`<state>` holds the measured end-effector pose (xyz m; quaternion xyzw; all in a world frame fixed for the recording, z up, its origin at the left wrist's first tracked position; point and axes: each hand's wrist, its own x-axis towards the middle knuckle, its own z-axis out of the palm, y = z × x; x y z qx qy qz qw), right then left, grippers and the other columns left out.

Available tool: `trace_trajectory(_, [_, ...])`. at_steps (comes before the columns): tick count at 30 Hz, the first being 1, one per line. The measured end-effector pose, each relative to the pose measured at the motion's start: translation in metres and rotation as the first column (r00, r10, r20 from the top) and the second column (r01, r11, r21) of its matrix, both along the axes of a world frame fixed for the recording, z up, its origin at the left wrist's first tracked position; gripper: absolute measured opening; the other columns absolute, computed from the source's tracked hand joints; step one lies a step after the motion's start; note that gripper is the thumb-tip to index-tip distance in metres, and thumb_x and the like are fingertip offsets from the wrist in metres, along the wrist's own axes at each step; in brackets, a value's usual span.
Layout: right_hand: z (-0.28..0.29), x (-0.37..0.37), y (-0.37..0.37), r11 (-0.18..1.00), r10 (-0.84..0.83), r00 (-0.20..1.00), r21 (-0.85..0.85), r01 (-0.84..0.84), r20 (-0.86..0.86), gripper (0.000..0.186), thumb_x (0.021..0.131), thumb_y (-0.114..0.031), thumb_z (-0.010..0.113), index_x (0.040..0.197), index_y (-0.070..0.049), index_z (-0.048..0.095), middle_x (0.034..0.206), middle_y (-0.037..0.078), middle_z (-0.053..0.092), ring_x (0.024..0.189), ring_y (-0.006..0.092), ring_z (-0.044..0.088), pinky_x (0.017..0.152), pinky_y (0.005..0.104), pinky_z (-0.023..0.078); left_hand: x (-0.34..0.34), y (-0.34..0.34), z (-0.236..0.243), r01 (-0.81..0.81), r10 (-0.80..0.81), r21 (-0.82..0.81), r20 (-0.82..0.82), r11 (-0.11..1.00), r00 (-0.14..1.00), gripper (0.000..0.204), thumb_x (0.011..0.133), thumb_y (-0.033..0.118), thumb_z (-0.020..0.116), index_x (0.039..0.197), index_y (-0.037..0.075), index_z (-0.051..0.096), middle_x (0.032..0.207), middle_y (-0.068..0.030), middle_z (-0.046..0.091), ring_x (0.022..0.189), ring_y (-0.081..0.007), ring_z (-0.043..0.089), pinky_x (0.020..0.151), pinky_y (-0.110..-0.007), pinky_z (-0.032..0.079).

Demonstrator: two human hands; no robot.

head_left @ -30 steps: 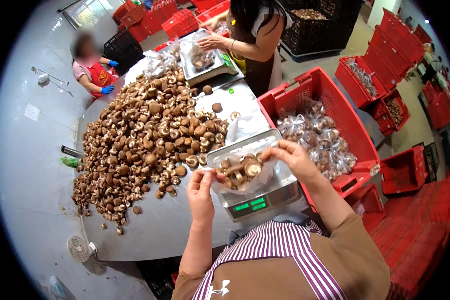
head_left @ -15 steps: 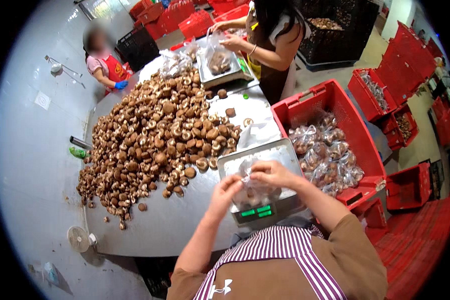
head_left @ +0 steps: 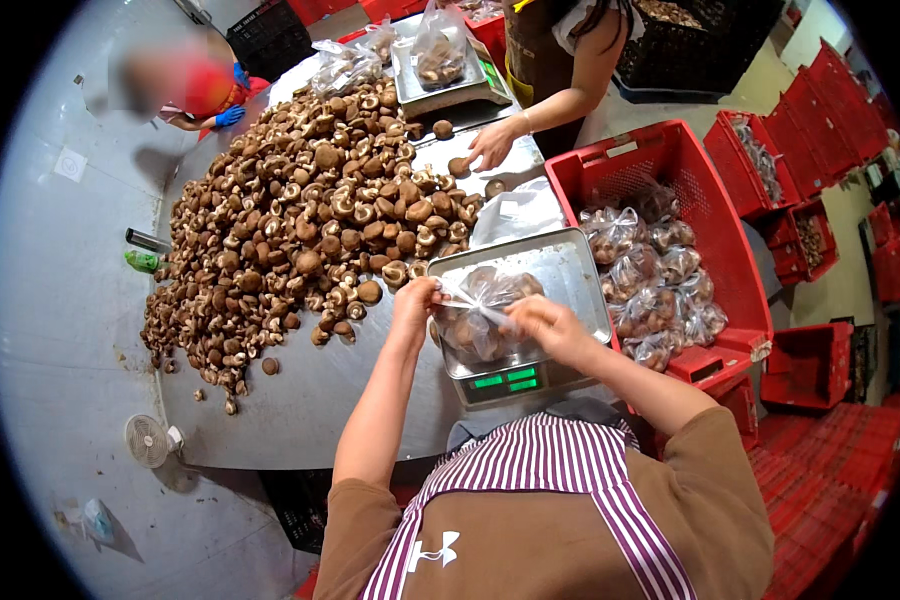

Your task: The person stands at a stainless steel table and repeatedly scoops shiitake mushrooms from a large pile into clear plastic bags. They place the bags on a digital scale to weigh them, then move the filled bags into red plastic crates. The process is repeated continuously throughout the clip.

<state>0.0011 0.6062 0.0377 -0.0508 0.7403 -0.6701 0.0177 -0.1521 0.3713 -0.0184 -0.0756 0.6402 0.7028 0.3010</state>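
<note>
A clear plastic bag of mushrooms (head_left: 482, 330) rests on the steel pan of a digital scale (head_left: 570, 262) with a green-lit display. My left hand (head_left: 416, 308) pinches one twisted end of the bag's neck and draws it to the left. On the other side, my right hand (head_left: 548, 328) has its fingers closed on the bag's gathered top. The neck is stretched between the two hands, above the mushrooms. Left of the scale spreads a big heap of loose brown mushrooms (head_left: 300, 230) on the metal table (head_left: 300, 420).
A red crate (head_left: 660, 150) beside the scale holds several filled bags (head_left: 640, 270). White plastic bags (head_left: 515, 215) lie behind the scale. Across the table, a co-worker's hand (head_left: 492, 145) reaches to a mushroom near a second scale (head_left: 440, 95). Another person with blue gloves (head_left: 230, 115) stands far left.
My hands have moved apart, pulling the bag's neck out sideways. The co-worker's hand has left the bag on the far scale and come down to the loose mushrooms. My view has shifted slightly.
</note>
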Motion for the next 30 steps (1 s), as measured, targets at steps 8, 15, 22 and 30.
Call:
trace_trajectory(8, [0.006, -0.052, -0.035, 0.963, -0.099, 0.969, -0.222, 0.15, 0.225, 0.023, 0.098, -0.022, 0.056, 0.097, -0.002, 0.065, 0.085, 0.002, 0.066, 0.071, 0.0065, 0.058, 0.068, 0.0242, 0.049, 0.062, 0.015, 0.094, 0.474, -0.461, 0.02, -0.201, 0.88, 0.864, 0.017, 0.092, 0.02, 0.064, 0.099, 0.004, 0.067, 0.091, -0.0021, 0.068, 0.082, -0.0098, 0.062, 0.077, -0.026, 0.05])
trace_trajectory(15, [-0.016, -0.004, -0.003, 0.801, -0.01, 0.942, 0.561, 0.209, -0.337, 0.013, 0.085, -0.017, 0.066, 0.08, -0.006, 0.061, 0.075, 0.01, 0.059, 0.077, 0.0302, 0.056, 0.068, 0.0407, 0.047, -0.005, -0.007, 0.043, -0.395, 0.014, 0.576, 0.554, 0.716, 0.832, 0.034, 0.089, 0.023, 0.07, 0.115, 0.005, 0.059, 0.126, -0.0275, 0.051, 0.114, -0.0352, 0.055, 0.095, -0.043, 0.051])
trace_trajectory(22, [0.008, -0.004, -0.084, 0.851, 0.1, 0.867, 0.494, 0.18, -0.489, 0.01, 0.08, -0.007, 0.063, 0.078, -0.005, 0.054, 0.076, 0.011, 0.053, 0.076, 0.0289, 0.054, 0.07, 0.0392, 0.045, 0.009, 0.094, 0.049, 0.063, -0.217, 0.48, 0.274, 0.875, 0.937, 0.057, 0.088, 0.021, 0.07, 0.135, 0.003, 0.044, 0.129, -0.0306, 0.053, 0.116, -0.0333, 0.059, 0.101, -0.038, 0.05])
trace_trajectory(30, [0.007, 0.021, -0.024, 0.759, -0.199, 0.887, 0.508, 0.408, -0.416, 0.027, 0.084, -0.019, 0.068, 0.102, -0.003, 0.059, 0.099, 0.014, 0.058, 0.095, 0.033, 0.056, 0.081, 0.0427, 0.045, 0.021, 0.065, 0.106, 0.268, -0.217, 0.308, -0.19, 0.913, 0.958, 0.042, 0.091, 0.014, 0.063, 0.127, -0.002, 0.048, 0.114, -0.0208, 0.064, 0.104, -0.0276, 0.065, 0.092, -0.034, 0.052])
